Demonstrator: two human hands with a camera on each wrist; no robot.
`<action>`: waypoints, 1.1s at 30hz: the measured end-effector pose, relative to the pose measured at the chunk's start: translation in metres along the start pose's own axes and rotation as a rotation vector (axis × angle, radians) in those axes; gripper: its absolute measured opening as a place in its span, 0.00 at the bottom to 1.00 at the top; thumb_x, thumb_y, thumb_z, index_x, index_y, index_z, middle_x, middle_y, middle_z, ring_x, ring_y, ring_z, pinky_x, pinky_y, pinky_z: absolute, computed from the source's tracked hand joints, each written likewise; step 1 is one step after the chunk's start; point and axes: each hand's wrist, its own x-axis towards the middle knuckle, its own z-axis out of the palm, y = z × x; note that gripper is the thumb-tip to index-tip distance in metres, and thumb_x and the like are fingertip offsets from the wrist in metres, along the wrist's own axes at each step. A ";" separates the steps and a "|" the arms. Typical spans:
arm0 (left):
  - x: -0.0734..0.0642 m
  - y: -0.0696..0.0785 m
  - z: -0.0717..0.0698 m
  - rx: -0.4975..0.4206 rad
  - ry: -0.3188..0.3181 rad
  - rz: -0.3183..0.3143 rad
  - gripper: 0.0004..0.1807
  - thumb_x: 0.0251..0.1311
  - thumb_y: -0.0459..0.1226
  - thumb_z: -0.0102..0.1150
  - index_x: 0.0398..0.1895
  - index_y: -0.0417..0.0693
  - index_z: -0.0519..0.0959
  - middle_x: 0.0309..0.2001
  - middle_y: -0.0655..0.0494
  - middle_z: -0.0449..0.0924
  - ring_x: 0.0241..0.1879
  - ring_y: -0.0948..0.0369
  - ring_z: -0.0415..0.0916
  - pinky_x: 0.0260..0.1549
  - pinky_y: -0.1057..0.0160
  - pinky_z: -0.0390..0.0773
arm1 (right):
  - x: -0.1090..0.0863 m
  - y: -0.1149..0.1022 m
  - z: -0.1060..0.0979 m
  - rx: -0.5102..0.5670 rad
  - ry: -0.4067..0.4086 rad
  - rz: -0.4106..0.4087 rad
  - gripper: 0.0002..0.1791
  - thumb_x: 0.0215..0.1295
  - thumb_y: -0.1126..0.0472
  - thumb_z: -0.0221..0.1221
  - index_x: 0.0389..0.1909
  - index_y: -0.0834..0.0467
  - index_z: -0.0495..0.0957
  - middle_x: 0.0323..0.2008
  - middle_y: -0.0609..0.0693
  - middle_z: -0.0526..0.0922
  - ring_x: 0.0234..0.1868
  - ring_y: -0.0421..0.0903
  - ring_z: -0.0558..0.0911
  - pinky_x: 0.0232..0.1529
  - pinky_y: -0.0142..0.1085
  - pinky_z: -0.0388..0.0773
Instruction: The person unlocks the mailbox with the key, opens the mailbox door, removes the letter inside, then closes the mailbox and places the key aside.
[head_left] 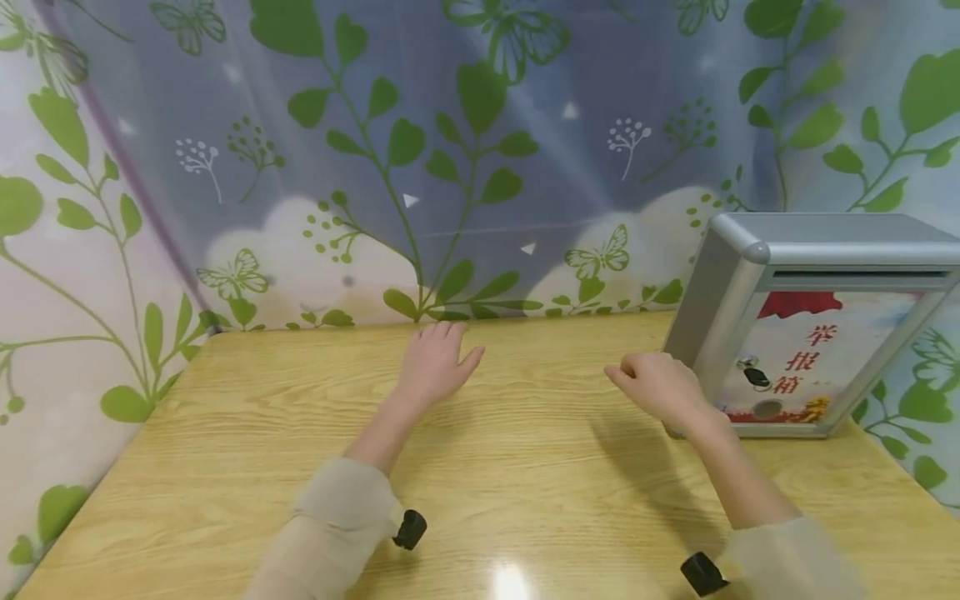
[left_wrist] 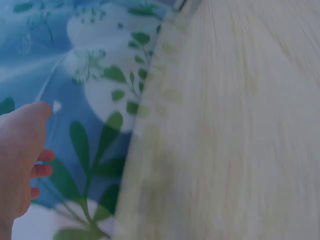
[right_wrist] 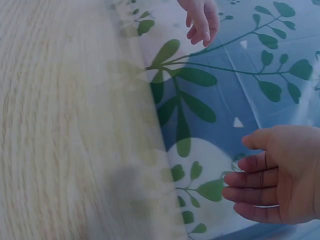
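Above the wooden table, my left hand reaches toward the back edge, fingers extended and holding nothing. My right hand hovers to its right with nothing in it. In the right wrist view, the right hand's fingers are slightly bent and apart from any object. Nearest to that hand is a silver metal letter box, standing upright at the table's right side. It has a slot near the top, a printed front panel with red characters, and a key with a black head in its lock.
A patterned curtain with green leaves and butterflies hangs along the table's back edge and at both sides. Black straps or camera mounts sit under both sleeves. A bright light reflection shows on the front of the table.
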 end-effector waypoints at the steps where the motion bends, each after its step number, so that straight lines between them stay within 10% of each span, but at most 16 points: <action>1: 0.003 0.006 -0.002 -0.003 0.006 0.016 0.28 0.65 0.52 0.46 0.57 0.40 0.70 0.53 0.45 0.73 0.55 0.49 0.68 0.55 0.50 0.64 | -0.003 0.002 -0.004 0.002 0.008 0.002 0.23 0.69 0.51 0.49 0.14 0.53 0.61 0.12 0.44 0.56 0.14 0.40 0.53 0.16 0.32 0.51; 12: 0.029 0.062 -0.011 -0.082 0.050 0.134 0.31 0.63 0.55 0.47 0.61 0.43 0.66 0.56 0.50 0.71 0.57 0.53 0.66 0.55 0.53 0.64 | -0.030 0.013 -0.044 0.066 0.155 0.039 0.28 0.70 0.42 0.41 0.14 0.56 0.63 0.10 0.46 0.63 0.12 0.43 0.59 0.16 0.36 0.57; 23: 0.046 0.096 -0.022 -0.042 0.090 0.234 0.34 0.62 0.56 0.48 0.65 0.45 0.63 0.58 0.51 0.69 0.57 0.55 0.65 0.56 0.56 0.64 | -0.051 0.037 -0.067 0.184 0.578 0.080 0.30 0.71 0.49 0.43 0.08 0.57 0.68 0.09 0.46 0.70 0.12 0.41 0.63 0.15 0.36 0.58; 33: 0.063 0.130 -0.043 -0.054 0.103 0.300 0.35 0.62 0.57 0.48 0.66 0.46 0.61 0.61 0.52 0.65 0.61 0.57 0.61 0.58 0.59 0.62 | -0.053 0.064 -0.086 0.419 0.959 0.399 0.24 0.72 0.49 0.40 0.16 0.45 0.72 0.18 0.27 0.71 0.19 0.30 0.68 0.25 0.25 0.62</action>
